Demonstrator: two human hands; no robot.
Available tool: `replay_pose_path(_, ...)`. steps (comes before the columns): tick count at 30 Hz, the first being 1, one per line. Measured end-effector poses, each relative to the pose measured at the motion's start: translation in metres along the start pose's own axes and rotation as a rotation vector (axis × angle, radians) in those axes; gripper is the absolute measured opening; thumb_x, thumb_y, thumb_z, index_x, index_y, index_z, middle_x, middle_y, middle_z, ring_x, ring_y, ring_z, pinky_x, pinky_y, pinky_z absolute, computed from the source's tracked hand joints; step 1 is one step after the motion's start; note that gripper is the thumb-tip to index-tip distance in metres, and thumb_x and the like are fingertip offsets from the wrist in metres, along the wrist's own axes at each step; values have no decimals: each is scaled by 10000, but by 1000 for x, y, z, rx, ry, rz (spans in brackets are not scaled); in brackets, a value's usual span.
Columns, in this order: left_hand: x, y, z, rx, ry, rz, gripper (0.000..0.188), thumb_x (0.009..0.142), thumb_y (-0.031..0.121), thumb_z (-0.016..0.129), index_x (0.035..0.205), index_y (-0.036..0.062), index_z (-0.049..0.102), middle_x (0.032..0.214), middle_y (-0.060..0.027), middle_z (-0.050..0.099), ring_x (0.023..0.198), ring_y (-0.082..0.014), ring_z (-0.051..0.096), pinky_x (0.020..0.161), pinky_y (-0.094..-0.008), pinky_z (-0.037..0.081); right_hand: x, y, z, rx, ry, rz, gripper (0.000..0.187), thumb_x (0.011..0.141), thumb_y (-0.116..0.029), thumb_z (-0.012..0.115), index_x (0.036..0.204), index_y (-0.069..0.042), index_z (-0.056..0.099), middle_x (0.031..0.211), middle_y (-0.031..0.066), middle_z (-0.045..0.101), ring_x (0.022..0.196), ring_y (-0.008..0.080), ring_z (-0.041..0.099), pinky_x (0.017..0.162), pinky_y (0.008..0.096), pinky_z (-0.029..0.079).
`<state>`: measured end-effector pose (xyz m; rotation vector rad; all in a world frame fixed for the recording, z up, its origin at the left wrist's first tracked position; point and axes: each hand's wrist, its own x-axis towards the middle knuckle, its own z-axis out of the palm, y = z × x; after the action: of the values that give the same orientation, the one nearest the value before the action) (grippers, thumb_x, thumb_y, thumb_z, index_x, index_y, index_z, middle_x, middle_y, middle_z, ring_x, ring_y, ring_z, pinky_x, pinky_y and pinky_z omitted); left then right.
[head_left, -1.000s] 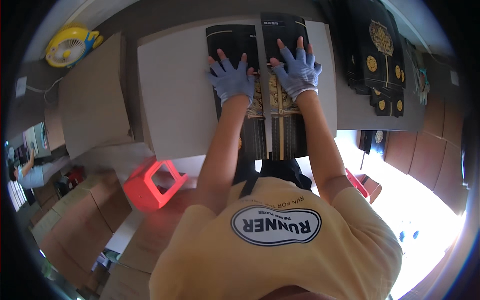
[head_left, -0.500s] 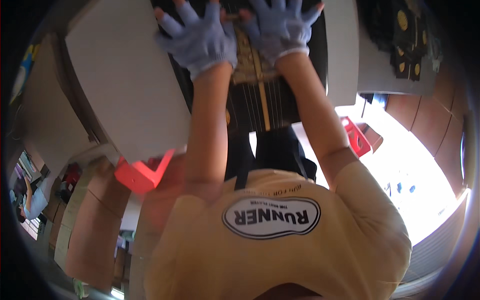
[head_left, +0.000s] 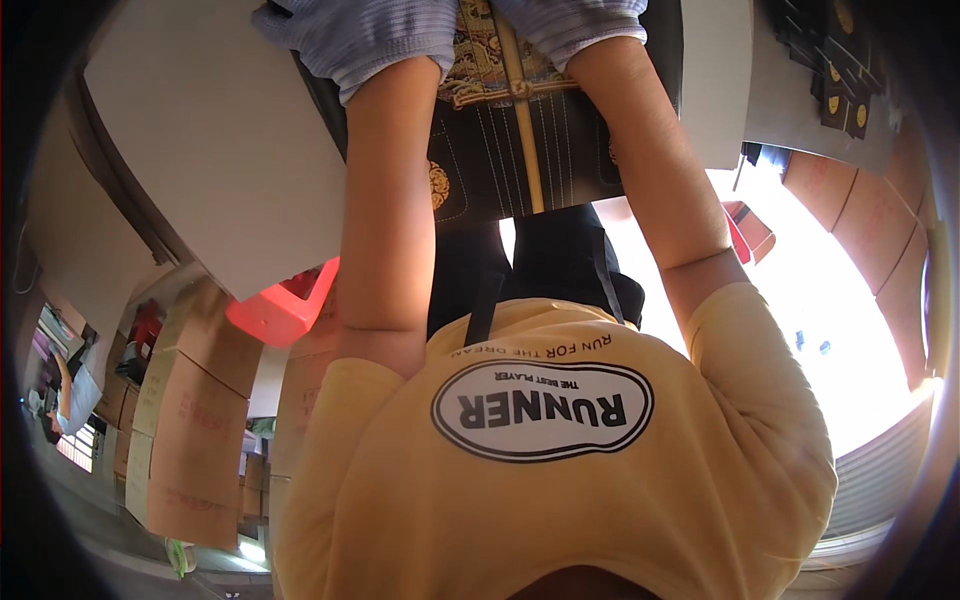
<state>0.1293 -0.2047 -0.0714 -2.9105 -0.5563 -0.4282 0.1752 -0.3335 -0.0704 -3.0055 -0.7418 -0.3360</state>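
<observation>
A black panel [head_left: 480, 160] with pale stitched lines lies in front of me at the top of the picture. Down its middle runs a narrow gold strip [head_left: 530, 170], and an ornate gold-patterned section [head_left: 475, 65] fills the part between my wrists. My left hand [head_left: 375, 35], in a grey-blue knitted glove, is over the panel's left side. Over the right side is my right hand [head_left: 575, 20], gloved alike. The upper edge of the picture cuts off the fingers of both, so their grip is hidden. A round gold emblem [head_left: 438, 185] shows beside my left forearm.
Pale grey tabletop [head_left: 210, 130] spreads to the left of the panel. Dark pieces with gold emblems [head_left: 845, 80] lie at the upper right. Red plastic stools stand low at the left [head_left: 285, 310] and right [head_left: 738, 235]. Cardboard boxes [head_left: 195, 450] are stacked behind; another person [head_left: 78, 395] is far left.
Both hands have moved up in the picture, and their fingers, spread over the panel before, are now out of view. The panel and table also sit higher in the view.
</observation>
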Motion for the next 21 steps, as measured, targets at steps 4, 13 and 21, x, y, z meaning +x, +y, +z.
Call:
replay_pose_path(4,-1,-1,2,10,16,16,428,807,296,644,1233,339,634,1470,-143,417,1305,-392,379,1012,-529,336,0,2,0,-24,-22,-5,531,892,-485,489,1385,-287,501,1513,169,333,1403,474,214,1044,758,91)
replay_pose_path(13,-4,-3,-2,-143,45,35,401,817,279,636,1215,326,644,1432,-138,460,1282,-397,395,1009,-541,337,1,6,-1,25,-10,-34,524,896,-499,491,1376,-291,514,1502,174,346,1392,489,226,1039,754,100)
replay_pose_path(21,-4,-5,-3,-56,25,76,401,799,279,648,1199,314,654,1421,-147,468,1265,-415,405,999,-545,342,1,7,-2,28,-2,-47,526,883,-494,509,1367,-287,522,1490,175,363,1385,492,239,1022,767,116)
